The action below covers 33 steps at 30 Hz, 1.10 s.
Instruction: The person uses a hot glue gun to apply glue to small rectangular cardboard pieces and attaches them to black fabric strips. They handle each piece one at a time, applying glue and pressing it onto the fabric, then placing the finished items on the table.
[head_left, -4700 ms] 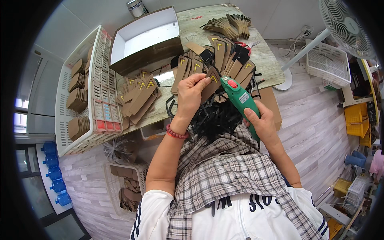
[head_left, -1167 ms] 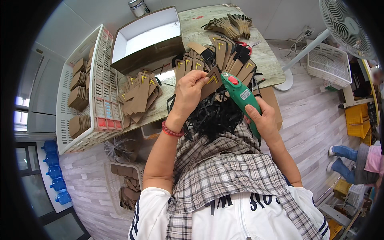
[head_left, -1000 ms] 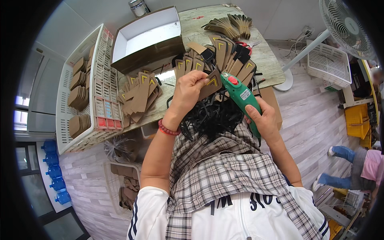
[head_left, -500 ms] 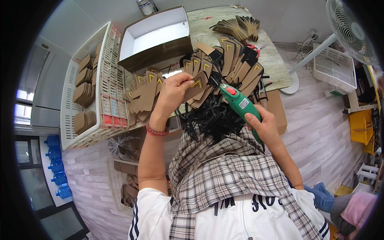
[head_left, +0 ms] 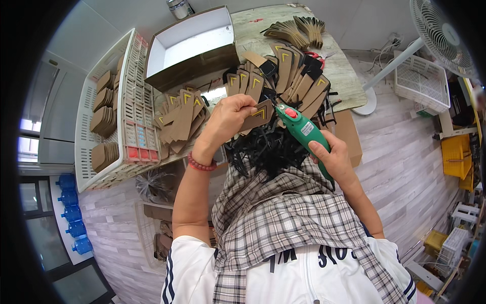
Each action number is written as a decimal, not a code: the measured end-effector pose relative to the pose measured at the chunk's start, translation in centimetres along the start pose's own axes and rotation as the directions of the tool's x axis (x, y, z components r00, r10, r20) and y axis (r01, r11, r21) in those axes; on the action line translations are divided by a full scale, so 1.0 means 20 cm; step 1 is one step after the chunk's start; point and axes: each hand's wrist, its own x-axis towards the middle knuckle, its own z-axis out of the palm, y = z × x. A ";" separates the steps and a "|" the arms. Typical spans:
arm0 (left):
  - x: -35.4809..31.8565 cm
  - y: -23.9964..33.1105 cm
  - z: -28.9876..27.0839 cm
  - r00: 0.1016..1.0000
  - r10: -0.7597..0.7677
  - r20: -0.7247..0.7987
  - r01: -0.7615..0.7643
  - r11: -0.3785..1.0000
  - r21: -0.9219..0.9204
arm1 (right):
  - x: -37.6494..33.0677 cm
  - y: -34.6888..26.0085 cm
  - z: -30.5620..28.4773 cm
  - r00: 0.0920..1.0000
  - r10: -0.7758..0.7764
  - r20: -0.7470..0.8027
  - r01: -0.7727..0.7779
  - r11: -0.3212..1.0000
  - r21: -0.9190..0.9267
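While our left hand [head_left: 228,117] pinches a brown piece [head_left: 258,117] with a yellow chevron between thumb and fingers, our right hand [head_left: 331,154] has its grip closed round a green handheld tool [head_left: 302,129]. We hold the piece near the front of the table [head_left: 348,83], just above a heap of black strips [head_left: 266,152]. Its right end sits just beside the tool's tip; we cannot tell whether they touch. Beyond our hands more chevron-marked pieces [head_left: 288,66] lie fanned out, and a loose pile [head_left: 182,119] rests beside a white crate [head_left: 132,101].
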 end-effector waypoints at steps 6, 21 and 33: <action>-0.03 -0.01 0.01 0.996 -0.053 0.066 0.052 0.998 0.027 | 0.03 0.02 0.03 1.000 -0.014 0.004 0.014 1.000 -0.007; 0.33 -0.42 0.43 0.786 0.007 -0.618 0.213 0.935 0.282 | 0.02 0.07 0.00 0.992 0.031 -0.120 -0.035 0.999 -0.024; 0.31 -0.14 0.38 0.721 -0.278 -0.634 -0.359 0.633 -0.686 | 0.04 0.06 0.02 0.987 0.021 -0.162 -0.025 0.999 -0.022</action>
